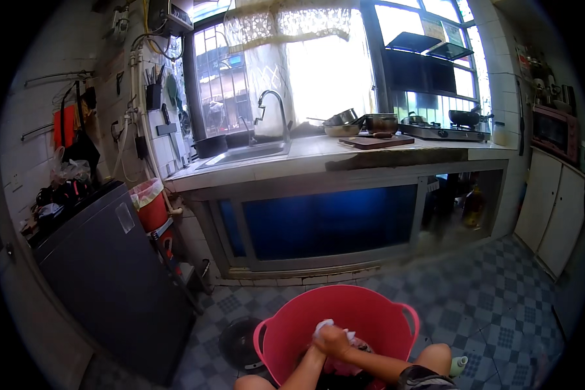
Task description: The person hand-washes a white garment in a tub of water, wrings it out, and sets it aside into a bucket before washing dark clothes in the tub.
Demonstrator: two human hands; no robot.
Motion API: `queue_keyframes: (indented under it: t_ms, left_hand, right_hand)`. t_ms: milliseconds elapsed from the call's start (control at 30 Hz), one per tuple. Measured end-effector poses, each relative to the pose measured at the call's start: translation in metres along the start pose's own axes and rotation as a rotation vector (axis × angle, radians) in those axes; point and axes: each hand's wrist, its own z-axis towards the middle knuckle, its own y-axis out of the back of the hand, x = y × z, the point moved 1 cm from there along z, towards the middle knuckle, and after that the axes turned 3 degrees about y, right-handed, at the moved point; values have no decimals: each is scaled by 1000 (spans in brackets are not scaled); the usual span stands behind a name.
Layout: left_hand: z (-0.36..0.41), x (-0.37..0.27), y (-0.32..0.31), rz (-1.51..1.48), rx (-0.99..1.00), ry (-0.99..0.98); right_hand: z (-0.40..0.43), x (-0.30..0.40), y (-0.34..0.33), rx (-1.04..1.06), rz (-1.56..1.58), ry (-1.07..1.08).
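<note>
A large red plastic tub [341, 304] with two loop handles stands on the tiled floor between the person's knees. Both hands are together inside its opening, gripping a piece of white cloth [324, 323]. My right hand [335, 341] is closed on the cloth, which pokes out above and beside it. My left hand [317, 345] lies against the right one, partly covered by it, so its fingers are hard to make out. Pink and dark fabric [343, 366] lies lower in the tub, beneath the forearms.
A dark round basin [241, 343] is on the floor left of the tub; a pale green bottle [458, 365] stands right of the knee. Ahead is a tiled counter [312, 148] over blue-paned sliding doors [331, 222]. A dark grey appliance [112, 273] stands left.
</note>
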Motion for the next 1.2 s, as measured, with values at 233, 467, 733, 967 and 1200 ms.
queue_keyframes:
  t_ms: [233, 467, 733, 967, 1200]
  left_hand:
    - [59, 0, 89, 1265, 194, -1260]
    - [-14, -6, -2, 167, -202, 6]
    - [6, 0, 28, -11, -50, -86]
    - [20, -22, 76, 156, 14, -26]
    - [-5, -39, 17, 451, -190, -452]
  right_hand:
    - [-1, -1, -22, -32, 10, -433]
    - [-6, -22, -6, -106, -4, -196]
    - [-9, 25, -6, 18, 90, -21]
    - [24, -29, -11, -56, -66, -244]
    - [-10, -92, 13, 141, 195, -768]
